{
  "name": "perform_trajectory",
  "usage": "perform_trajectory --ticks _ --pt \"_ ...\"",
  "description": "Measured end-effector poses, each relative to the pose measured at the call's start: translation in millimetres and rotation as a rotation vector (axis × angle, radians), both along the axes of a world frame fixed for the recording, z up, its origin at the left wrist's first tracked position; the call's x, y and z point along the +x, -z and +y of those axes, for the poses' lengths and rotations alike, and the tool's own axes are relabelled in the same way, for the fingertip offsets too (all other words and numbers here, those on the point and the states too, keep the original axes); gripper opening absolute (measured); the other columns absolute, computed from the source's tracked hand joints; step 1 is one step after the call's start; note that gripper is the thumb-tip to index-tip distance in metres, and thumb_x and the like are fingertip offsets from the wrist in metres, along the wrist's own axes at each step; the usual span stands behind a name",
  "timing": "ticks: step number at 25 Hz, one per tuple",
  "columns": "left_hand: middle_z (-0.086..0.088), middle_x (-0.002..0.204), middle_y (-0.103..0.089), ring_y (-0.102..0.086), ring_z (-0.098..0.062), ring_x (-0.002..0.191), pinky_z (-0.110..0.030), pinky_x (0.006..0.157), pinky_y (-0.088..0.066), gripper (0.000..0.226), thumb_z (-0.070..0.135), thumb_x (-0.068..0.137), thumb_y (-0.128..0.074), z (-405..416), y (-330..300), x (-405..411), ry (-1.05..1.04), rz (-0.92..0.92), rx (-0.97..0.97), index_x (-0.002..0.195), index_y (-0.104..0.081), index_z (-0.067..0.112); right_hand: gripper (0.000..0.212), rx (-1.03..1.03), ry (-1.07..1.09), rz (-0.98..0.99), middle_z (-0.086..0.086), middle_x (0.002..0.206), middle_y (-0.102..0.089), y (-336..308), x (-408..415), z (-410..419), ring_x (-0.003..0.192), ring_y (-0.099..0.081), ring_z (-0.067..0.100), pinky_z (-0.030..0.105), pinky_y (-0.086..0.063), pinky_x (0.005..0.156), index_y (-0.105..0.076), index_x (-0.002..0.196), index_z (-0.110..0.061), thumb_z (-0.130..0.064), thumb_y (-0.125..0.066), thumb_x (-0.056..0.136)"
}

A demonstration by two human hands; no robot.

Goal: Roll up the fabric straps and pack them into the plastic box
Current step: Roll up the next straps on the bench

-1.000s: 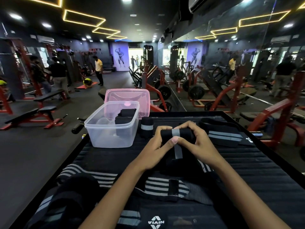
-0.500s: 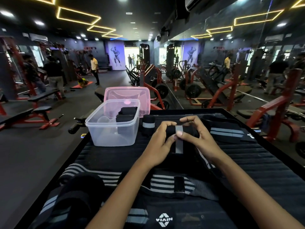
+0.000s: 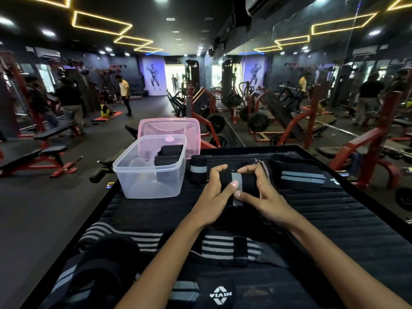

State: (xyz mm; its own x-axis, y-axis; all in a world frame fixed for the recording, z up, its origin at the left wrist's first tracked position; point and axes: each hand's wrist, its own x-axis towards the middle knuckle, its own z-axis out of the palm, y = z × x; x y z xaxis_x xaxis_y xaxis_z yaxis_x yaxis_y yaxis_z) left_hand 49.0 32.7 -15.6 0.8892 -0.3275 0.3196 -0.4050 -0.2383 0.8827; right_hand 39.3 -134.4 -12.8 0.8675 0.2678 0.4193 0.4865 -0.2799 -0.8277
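Beside one plastic box holding two rolls, both hands grip one strap

Both forearms bare, no sleeves in view. Left hand & right hand: no gloves, rings, watch; short, pale nails on the thumbs.

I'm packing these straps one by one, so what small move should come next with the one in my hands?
Probably keep rolling: both hands, left and right, grip the roll, but its tail still hangs loose.
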Motion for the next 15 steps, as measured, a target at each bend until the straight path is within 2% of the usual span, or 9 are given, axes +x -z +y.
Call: perform_trajectory --ticks 3,5,7,9,10,12,13,15 --pt "0.008 0.12 -0.054 -0.053 -0.009 0.113 -0.036 0.103 -0.043 0.04 0.037 0.094 -0.054 4 -5 0 0.032 -0.03 0.03 0.129 -0.036 0.035 0.034 0.086 0.014 -0.006 -0.001 0.099 -0.06 -4 1 -5 0.088 -0.058 0.0 0.015 -0.046 0.08 -0.053 0.109 -0.006 -0.017 -0.072 0.083" --pt "0.008 0.119 -0.057 -0.056 -0.011 0.111 -0.037 0.099 -0.047 0.041 0.039 0.089 -0.06 5 -8 -1 0.07 -0.065 -0.015 0.126 -0.042 0.034 0.035 0.137 0.013 -0.014 0.006 0.091 -0.064 -8 3 -9 0.086 -0.061 0.013 0.028 -0.049 0.08 -0.06 0.101 -0.002 -0.026 -0.074 0.08" --pt "0.002 0.121 -0.06 -0.059 -0.014 0.115 -0.034 0.097 -0.05 0.04 0.022 0.088 -0.066 6 -10 -1 0.117 -0.052 -0.138 0.124 -0.048 0.024 0.044 0.22 0.001 0.037 0.021 0.092 -0.067 -8 5 -11 0.085 -0.064 0.024 0.042 -0.051 0.082 -0.063 0.099 0.004 -0.034 -0.075 0.08" --pt "-0.004 0.115 -0.065 -0.063 -0.015 0.11 -0.029 0.093 -0.052 0.035 0.005 0.087 -0.066 6 -10 -1 0.113 -0.04 -0.192 0.118 -0.053 0.016 0.061 0.263 0.004 0.086 0.028 0.093 -0.066 -10 4 -8 0.083 -0.065 0.027 0.046 -0.051 0.08 -0.064 0.098 0.006 -0.049 -0.076 0.073" --pt "-0.004 0.111 -0.067 -0.065 -0.015 0.106 -0.029 0.091 -0.052 0.032 0.005 0.086 -0.066 6 -10 0 0.087 -0.045 -0.189 0.114 -0.056 0.016 0.06 0.262 0.003 0.082 0.024 0.092 -0.067 -10 4 -8 0.084 -0.065 0.023 0.041 -0.051 0.08 -0.064 0.099 0.003 -0.049 -0.077 0.072" --pt "-0.002 0.105 -0.07 -0.068 -0.015 0.101 -0.03 0.088 -0.053 0.026 0.014 0.084 -0.07 5 -8 2 0.022 -0.058 -0.181 0.107 -0.061 0.02 0.042 0.212 0.003 0.042 0.007 0.099 -0.067 -11 4 -11 0.094 -0.063 0.011 0.027 -0.05 0.086 -0.063 0.108 -0.009 -0.03 -0.08 0.076" --pt "-0.002 0.103 -0.071 -0.068 -0.016 0.1 -0.032 0.088 -0.053 0.025 0.022 0.082 -0.072 5 -7 3 0.0 -0.052 -0.195 0.105 -0.063 0.02 0.04 0.188 -0.016 0.031 0.003 0.104 -0.066 -12 5 -14 0.099 -0.062 0.01 0.026 -0.049 0.089 -0.062 0.11 -0.012 -0.019 -0.08 0.076" --pt "-0.004 0.103 -0.072 -0.068 -0.019 0.1 -0.037 0.091 -0.053 0.033 0.036 0.078 -0.071 5 -7 4 -0.03 -0.01 -0.23 0.106 -0.064 0.019 0.039 0.206 -0.062 0.039 0.002 0.104 -0.066 -12 6 -17 0.1 -0.062 0.016 0.035 -0.05 0.091 -0.064 0.109 -0.01 -0.009 -0.08 0.073"
